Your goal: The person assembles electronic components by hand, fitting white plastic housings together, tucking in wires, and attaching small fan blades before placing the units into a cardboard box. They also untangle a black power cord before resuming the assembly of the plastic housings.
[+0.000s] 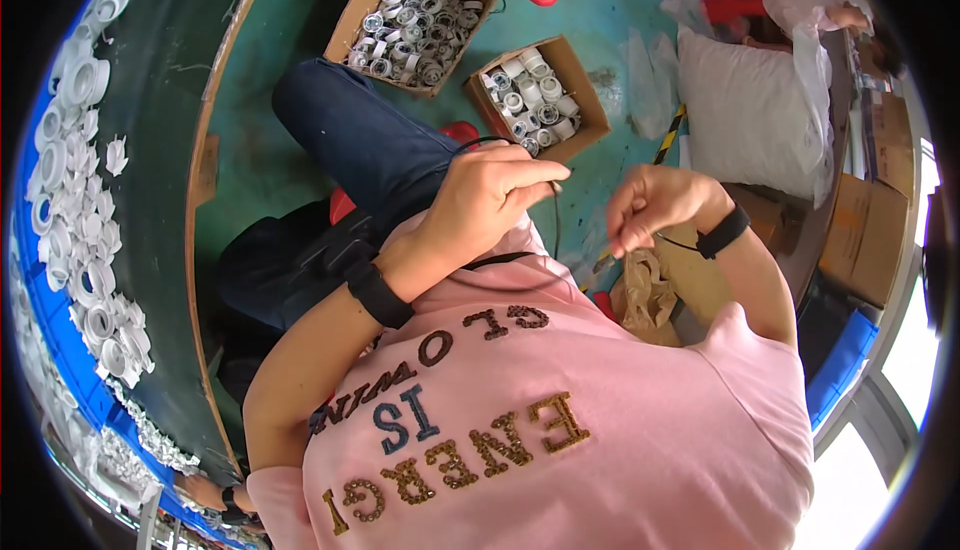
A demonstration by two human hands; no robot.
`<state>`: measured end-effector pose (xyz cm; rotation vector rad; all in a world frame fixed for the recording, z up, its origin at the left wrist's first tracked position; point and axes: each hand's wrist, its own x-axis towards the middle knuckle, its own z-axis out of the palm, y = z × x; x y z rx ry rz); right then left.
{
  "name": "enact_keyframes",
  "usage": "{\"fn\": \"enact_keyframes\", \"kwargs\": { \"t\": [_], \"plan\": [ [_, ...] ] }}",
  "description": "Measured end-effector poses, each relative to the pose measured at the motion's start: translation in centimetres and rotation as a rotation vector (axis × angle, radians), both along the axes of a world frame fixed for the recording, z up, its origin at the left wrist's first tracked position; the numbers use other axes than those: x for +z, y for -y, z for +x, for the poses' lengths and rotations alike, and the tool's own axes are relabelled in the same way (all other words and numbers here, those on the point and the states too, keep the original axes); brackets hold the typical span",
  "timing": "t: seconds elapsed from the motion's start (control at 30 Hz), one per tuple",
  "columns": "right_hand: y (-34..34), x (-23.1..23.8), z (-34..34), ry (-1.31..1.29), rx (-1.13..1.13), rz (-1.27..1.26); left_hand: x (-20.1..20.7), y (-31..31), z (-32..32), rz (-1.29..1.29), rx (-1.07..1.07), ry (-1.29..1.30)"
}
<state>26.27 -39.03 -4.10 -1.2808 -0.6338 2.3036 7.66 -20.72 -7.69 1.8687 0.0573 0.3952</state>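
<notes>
My left hand (488, 193), with a black band at the wrist, is closed in front of my chest. A thin black cable (557, 218) hangs from its fingertips, and a stretch of it also shows behind the knuckles. My right hand (655, 208) is to the right, a short way apart, its thumb and fingers pinched together. Whatever is between those fingertips is too small to make out. Another thin dark cord (678, 242) runs by the right wristband (723, 233).
Two cardboard boxes, one of clear-and-white ring parts (415, 35) and one of white cylindrical parts (535, 95), stand on the green floor. White plastic pieces (90, 200) cover the blue-edged bench at left. A stuffed white sack (750, 115) leans at right. Other people's hands show at the edges.
</notes>
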Motion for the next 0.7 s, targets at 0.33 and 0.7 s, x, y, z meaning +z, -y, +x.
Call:
{"fn": "enact_keyframes", "kwargs": {
  "t": [0.33, 0.7],
  "plan": [
    [-2.5, -0.6, -4.1, 0.295, -0.313, 0.079, 3.9, 0.1, 1.1, -0.259, -0.258, -0.573],
    [-4.1, -0.9, -6.3, -0.169, -0.699, 0.234, 4.6, -2.1, 0.4, -0.594, -0.438, -0.685]
  ]
}}
